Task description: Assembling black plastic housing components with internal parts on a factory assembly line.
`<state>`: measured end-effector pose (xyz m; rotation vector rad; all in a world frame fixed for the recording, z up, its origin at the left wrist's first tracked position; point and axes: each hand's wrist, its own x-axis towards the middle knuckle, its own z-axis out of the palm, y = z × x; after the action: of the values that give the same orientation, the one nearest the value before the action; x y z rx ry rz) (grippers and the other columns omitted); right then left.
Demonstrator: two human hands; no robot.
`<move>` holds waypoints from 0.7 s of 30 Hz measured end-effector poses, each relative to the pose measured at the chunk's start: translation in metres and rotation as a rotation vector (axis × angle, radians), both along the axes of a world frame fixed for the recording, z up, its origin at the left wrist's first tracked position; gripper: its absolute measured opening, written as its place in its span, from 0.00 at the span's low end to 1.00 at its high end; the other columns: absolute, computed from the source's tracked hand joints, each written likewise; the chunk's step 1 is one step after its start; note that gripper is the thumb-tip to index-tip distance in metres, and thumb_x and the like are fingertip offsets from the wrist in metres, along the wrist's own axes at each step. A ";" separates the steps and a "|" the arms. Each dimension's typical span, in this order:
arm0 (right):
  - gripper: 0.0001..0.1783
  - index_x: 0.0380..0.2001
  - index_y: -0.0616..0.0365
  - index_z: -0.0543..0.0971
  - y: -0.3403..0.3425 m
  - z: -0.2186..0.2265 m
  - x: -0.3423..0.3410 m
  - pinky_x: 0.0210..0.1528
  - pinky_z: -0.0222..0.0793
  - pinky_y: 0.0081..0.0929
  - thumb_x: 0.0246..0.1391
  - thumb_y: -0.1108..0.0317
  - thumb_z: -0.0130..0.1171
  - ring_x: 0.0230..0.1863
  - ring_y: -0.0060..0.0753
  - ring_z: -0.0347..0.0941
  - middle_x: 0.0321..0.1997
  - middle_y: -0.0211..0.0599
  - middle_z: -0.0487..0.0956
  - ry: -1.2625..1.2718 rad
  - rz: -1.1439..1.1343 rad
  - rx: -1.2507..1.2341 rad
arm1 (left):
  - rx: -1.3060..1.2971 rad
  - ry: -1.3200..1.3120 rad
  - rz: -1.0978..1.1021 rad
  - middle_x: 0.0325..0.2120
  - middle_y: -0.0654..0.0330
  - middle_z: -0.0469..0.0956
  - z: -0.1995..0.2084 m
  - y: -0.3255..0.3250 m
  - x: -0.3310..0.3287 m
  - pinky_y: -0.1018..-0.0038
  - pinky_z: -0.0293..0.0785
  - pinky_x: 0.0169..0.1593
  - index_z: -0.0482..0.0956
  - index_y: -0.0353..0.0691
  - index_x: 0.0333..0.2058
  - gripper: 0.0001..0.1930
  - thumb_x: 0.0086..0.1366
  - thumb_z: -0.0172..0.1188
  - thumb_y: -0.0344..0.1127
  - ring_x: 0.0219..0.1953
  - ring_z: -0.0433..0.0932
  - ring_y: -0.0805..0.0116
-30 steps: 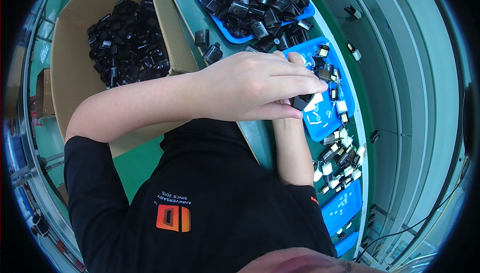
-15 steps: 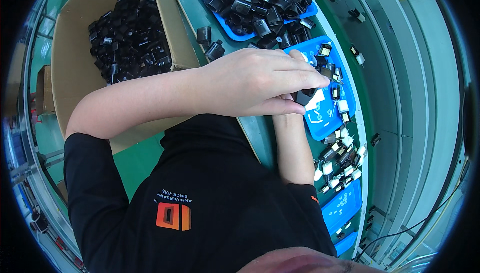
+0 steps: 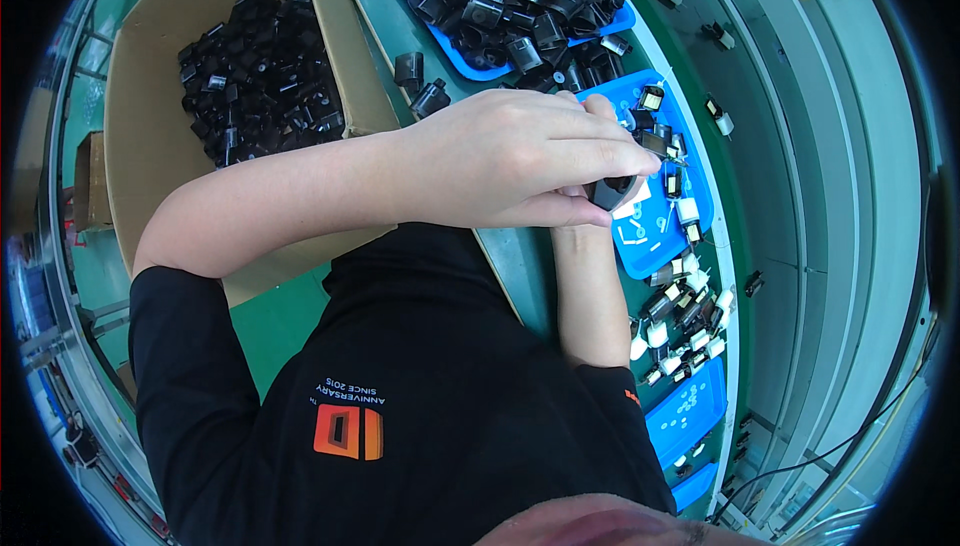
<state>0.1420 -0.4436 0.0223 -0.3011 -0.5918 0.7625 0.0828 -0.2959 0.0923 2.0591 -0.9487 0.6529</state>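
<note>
My left hand [image 3: 530, 161] reaches across from the left and is closed on a small black plastic housing [image 3: 612, 192]. Part of that housing shows between thumb and fingers; the rest is covered. Behind and below it, my right hand [image 3: 600, 108] is mostly hidden, with fingertips showing past the left knuckles. It appears curled around the same housing. Both hands are over the near-left side of a blue tray [image 3: 640, 261] holding small white pieces, pale rings and several dark parts with cream blocks. Two loose black housings [image 3: 430, 98] lie on the green table left of the hands.
A large cardboard box [image 3: 140, 146] full of black parts stands at left. Farther up, another blue tray [image 3: 450, 56] is heaped with black housings. Black-and-white assemblies [image 3: 685, 316] crowd the table at right, above a smaller blue tray [image 3: 690, 411]. More assemblies lie on the green strip [image 3: 690, 56] beyond the rail.
Both hands keep nearly the same pose, shifting only slightly. The assemblies on the green strip beyond the rail have moved a little down the picture.
</note>
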 end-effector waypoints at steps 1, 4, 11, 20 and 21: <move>0.24 0.38 0.49 0.70 -0.002 0.007 0.000 0.33 0.72 0.27 0.42 0.47 0.63 0.38 0.29 0.71 0.40 0.34 0.70 -0.042 0.011 -0.050 | 0.042 -0.031 0.001 0.38 0.59 0.79 0.001 0.001 0.001 0.71 0.75 0.36 0.75 0.42 0.52 0.24 0.56 0.66 0.40 0.33 0.78 0.64; 0.30 0.44 0.53 0.70 0.000 0.010 0.000 0.46 0.69 0.31 0.38 0.47 0.60 0.46 0.33 0.69 0.45 0.39 0.70 -0.090 -0.200 -0.180 | 0.005 0.079 -0.042 0.45 0.57 0.79 0.003 0.012 0.005 0.69 0.74 0.44 0.76 0.39 0.52 0.27 0.52 0.70 0.37 0.39 0.78 0.60; 0.35 0.51 0.64 0.71 -0.017 0.048 -0.004 0.46 0.65 0.21 0.39 0.63 0.71 0.40 0.21 0.70 0.42 0.33 0.75 -0.576 -0.555 -0.699 | 0.078 -0.079 0.137 0.44 0.60 0.79 0.001 0.023 0.009 0.72 0.70 0.47 0.75 0.38 0.53 0.29 0.50 0.71 0.34 0.46 0.72 0.61; 0.42 0.57 0.61 0.66 -0.010 0.032 -0.006 0.53 0.74 0.31 0.35 0.76 0.72 0.48 0.39 0.76 0.49 0.44 0.75 -0.034 -0.259 -0.295 | 0.003 0.318 0.223 0.59 0.45 0.58 -0.002 0.022 0.014 0.62 0.56 0.63 0.47 0.31 0.65 0.58 0.42 0.74 0.47 0.64 0.56 0.51; 0.43 0.59 0.61 0.65 -0.007 0.031 -0.006 0.53 0.74 0.32 0.36 0.74 0.73 0.48 0.39 0.76 0.50 0.44 0.75 -0.032 -0.286 -0.279 | 0.057 0.411 0.195 0.56 0.45 0.58 -0.002 0.022 0.013 0.62 0.57 0.62 0.47 0.30 0.64 0.57 0.43 0.73 0.50 0.62 0.57 0.51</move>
<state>0.1363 -0.4508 0.0533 -0.6419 -0.4593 0.5633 0.0958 -0.2741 0.0905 2.2380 -0.5407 0.2808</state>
